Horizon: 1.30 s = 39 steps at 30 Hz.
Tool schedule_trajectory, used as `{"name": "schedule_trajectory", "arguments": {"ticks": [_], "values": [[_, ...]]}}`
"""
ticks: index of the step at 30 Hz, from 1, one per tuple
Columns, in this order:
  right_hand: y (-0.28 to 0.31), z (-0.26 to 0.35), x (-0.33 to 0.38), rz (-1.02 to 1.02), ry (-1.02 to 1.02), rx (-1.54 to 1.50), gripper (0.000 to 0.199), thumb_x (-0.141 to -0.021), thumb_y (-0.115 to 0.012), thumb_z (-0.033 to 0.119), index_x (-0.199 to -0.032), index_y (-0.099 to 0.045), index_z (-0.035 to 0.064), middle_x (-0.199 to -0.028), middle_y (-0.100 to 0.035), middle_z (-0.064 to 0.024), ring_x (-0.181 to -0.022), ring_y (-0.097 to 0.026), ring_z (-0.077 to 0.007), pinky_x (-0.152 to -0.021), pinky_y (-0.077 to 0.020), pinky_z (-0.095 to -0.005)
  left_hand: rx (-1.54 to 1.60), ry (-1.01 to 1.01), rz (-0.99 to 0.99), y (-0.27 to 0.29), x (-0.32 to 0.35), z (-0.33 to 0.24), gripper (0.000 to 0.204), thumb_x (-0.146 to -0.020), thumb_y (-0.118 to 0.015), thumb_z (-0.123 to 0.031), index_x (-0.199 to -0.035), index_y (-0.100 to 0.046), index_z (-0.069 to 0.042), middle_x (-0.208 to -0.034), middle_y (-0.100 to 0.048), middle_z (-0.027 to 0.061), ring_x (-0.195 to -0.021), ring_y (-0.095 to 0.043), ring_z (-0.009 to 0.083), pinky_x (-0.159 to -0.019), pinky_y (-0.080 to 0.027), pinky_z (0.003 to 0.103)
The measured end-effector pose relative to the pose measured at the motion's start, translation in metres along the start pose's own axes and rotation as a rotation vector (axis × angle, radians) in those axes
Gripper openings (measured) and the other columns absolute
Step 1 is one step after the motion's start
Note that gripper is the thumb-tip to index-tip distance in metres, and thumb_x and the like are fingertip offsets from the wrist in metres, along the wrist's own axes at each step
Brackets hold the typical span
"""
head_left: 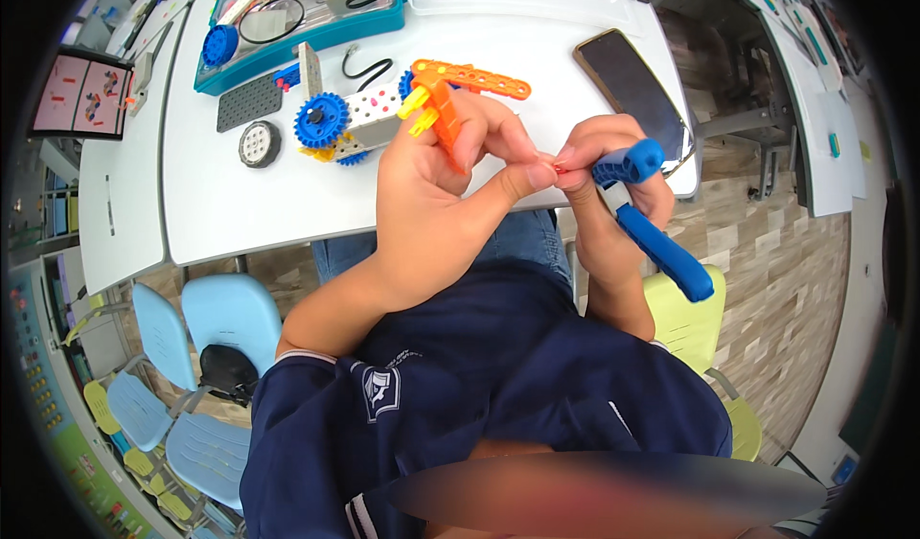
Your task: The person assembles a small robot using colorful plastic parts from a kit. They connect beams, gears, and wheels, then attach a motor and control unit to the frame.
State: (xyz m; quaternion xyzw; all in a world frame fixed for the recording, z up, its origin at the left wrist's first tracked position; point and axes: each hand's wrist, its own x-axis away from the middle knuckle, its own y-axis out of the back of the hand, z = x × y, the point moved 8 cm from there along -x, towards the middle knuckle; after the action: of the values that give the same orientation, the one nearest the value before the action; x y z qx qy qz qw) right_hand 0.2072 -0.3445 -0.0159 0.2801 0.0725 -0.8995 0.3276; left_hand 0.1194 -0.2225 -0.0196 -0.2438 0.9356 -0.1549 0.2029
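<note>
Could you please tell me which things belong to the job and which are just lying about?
Job in hand: orange piece in left hand; blue-handled tool in right hand; small red piece between them.

Seemingly lying about: phone; wheel; black bag.

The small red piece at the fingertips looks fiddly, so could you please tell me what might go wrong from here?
The small red piece, pinched where the left hand and right hand meet, could slip and get lost. The blue-handled tool, also in the right hand, may hamper that grip. The dark phone lies close by and might get nudged.
</note>
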Motion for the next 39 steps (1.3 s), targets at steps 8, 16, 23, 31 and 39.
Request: {"name": "schedule_trajectory", "arguments": {"ticks": [8, 16, 23, 31, 39], "values": [[0.016, -0.02, -0.025, -0.08, -0.164, -0.002, 0.007, -0.088, -0.071, -0.004, -0.09, -0.064, -0.0006, -0.086, -0.067, -0.0056, -0.084, -0.063, -0.0125, -0.08, -0.049, -0.0256, 0.039, 0.203, -0.017, 0.004, 0.016, 0.021, 0.03, -0.097, -0.062, 0.002, -0.085, -0.038, -0.013, -0.109, -0.061, 0.0124, -0.103, -0.064, 0.0186, -0.093, -0.053, 0.035], [-0.002, -0.028, -0.063, 0.161, -0.045, 0.193, 0.003, -0.087, -0.073, 0.001, -0.089, -0.071, 0.001, -0.087, -0.07, -0.0054, -0.083, -0.065, -0.0158, -0.078, -0.0496, -0.0282, 0.116, 0.317, -0.063, 0.013, 0.017, 0.028, 0.018, -0.099, -0.056, -0.005, -0.096, -0.041, -0.015, -0.147, -0.049, 0.0299, -0.135, -0.051, 0.0386, -0.114, -0.035, 0.049], [-0.014, -0.025, -0.069, 0.325, -0.032, 0.315, 0.006, -0.09, -0.071, 0.001, -0.091, -0.067, -0.0026, -0.087, -0.067, -0.0044, -0.084, -0.062, -0.0133, -0.08, -0.0486, -0.0275, 0.241, 0.263, -0.013, 0.009, 0.015, 0.025, 0.022, -0.094, -0.055, -0.002, -0.1, -0.04, -0.017, -0.151, -0.043, 0.0308, -0.143, -0.041, 0.0427, -0.118, -0.028, 0.052], [-0.022, 0.006, -0.069, 0.351, 0.334, 0.576, 0.019, -0.075, -0.073, -0.005, -0.092, -0.065, 0.0017, -0.086, -0.065, -0.0075, -0.073, -0.064, -0.0247, -0.065, -0.0499, -0.0319, 0.467, 0.236, -0.001, 0.007, 0.02, 0.023, 0.031, -0.089, -0.061, 0.002, -0.111, -0.043, -0.013, -0.15, -0.045, 0.0263, -0.141, -0.043, 0.0349, -0.118, -0.029, 0.048], [-0.031, 0.01, -0.061, 0.426, 0.355, 0.757, 0.027, -0.072, -0.07, -0.004, -0.097, -0.065, 0.0055, -0.093, -0.063, -0.0064, -0.072, -0.064, -0.0292, -0.058, -0.0502, -0.0362, 0.437, 0.219, 0.035, 0.006, 0.019, 0.023, 0.031, -0.085, -0.061, -0.01, -0.109, -0.041, -0.015, -0.155, -0.034, 0.0354, -0.145, -0.038, 0.0447, -0.121, -0.024, 0.054]]}}
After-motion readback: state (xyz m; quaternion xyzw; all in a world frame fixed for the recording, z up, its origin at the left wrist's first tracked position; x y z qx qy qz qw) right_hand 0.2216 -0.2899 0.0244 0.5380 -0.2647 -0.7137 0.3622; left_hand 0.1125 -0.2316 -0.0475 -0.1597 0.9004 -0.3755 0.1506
